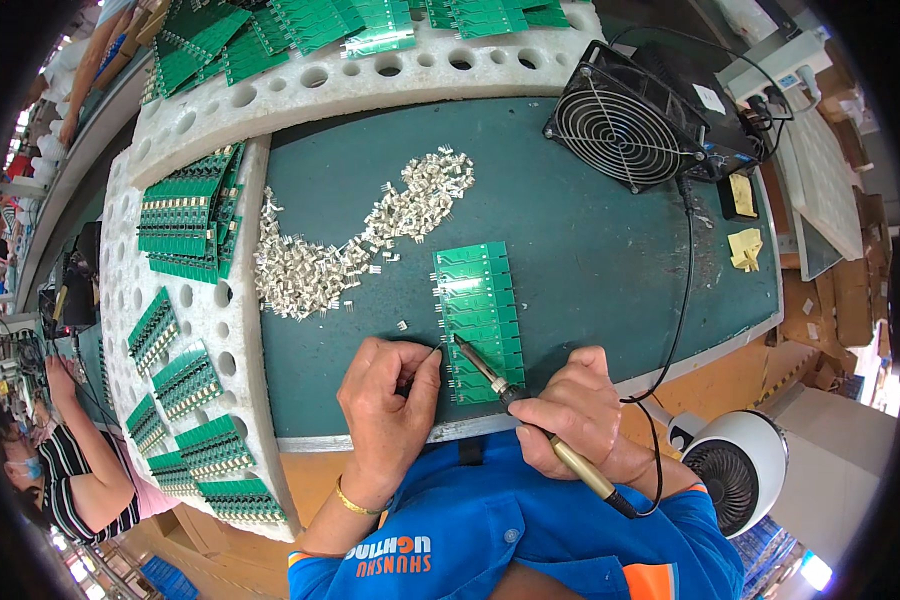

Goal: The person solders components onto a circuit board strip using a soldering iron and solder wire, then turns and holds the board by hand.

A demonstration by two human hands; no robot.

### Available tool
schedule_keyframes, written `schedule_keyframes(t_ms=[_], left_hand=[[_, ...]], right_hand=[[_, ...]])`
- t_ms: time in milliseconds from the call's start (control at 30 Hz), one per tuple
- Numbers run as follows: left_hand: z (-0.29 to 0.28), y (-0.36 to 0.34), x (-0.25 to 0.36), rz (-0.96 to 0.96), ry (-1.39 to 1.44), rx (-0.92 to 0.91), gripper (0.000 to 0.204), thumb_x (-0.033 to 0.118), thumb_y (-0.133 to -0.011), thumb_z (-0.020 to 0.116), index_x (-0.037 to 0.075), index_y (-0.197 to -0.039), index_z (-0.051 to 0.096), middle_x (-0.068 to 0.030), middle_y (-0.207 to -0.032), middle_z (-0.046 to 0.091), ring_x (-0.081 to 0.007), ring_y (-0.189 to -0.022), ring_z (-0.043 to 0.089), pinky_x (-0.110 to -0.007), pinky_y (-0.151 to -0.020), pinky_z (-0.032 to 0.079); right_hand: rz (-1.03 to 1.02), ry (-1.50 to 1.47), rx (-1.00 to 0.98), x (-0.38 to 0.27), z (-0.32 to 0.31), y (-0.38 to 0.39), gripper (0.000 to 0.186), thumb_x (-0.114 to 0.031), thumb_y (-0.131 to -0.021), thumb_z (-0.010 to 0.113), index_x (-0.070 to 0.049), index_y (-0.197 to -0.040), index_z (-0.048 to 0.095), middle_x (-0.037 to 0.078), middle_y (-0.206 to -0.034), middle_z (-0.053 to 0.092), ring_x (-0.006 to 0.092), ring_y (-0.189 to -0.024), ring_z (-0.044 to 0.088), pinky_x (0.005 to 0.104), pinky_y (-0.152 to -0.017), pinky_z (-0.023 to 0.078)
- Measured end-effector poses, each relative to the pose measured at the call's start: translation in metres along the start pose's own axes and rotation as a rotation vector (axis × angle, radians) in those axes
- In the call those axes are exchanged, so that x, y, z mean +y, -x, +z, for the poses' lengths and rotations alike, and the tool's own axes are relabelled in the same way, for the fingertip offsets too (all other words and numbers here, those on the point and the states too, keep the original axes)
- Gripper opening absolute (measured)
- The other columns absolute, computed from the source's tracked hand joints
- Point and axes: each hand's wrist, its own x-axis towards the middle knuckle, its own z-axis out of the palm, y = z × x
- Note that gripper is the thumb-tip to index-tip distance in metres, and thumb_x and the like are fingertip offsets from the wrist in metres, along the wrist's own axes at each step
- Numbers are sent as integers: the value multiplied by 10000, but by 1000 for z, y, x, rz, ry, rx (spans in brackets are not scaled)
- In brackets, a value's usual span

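A green circuit board panel (488, 305) lies on the dark green work mat, with small metal pins along its left edge. My left hand (388, 400) is closed in a pinch at that edge; whatever its fingertips hold is too small to make out. In my right hand (578, 415) is a soldering iron (577, 463), its tip pointing up and left onto the board near the left hand's fingertips. Small silvery-white pinned connectors (315, 278) are heaped left of and beyond the board, and a single connector (403, 325) lies just above the left hand.
A black fan (620, 130) stands at the back right, beside a yellow sponge (743, 250). The iron's cord (686, 290) runs along the right. White foam blocks (245, 370) carrying green boards (175, 215) border the left and back. Another person (90, 480) sits far left.
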Motion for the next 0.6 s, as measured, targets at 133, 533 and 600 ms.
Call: schedule_keyframes(t_ms=[133, 533, 600], left_hand=[[0, 0, -1, 0, -6, 0, 114, -34, -797, 753, 11, -814, 650, -87, -731, 582, -175, -598, 575, -305, -537, 459], [0, 0, -3, -7, -2, 3, 121, -27, -789, 752, 33, -786, 647, -86, -720, 580, -198, -592, 572, -328, -531, 442], [1, 0, -3, -7, 6, 5, 121, -25, -785, 751, 34, -784, 646, -84, -713, 575, -205, -594, 572, -331, -535, 445]], right_hand=[[-7, -5, -11, 0, 0, -2, 289, -80, -688, 750, -76, -969, 679, -5, -631, 584, 174, -556, 529, 364, -667, 380], [12, -11, -22, 0, 1, -4, 287, -64, -694, 743, -78, -972, 673, 1, -637, 595, 177, -552, 532, 360, -663, 382], [22, -23, -19, 1, 1, -4, 290, -57, -689, 743, -78, -970, 673, 3, -641, 602, 180, -555, 537, 360, -662, 382]])
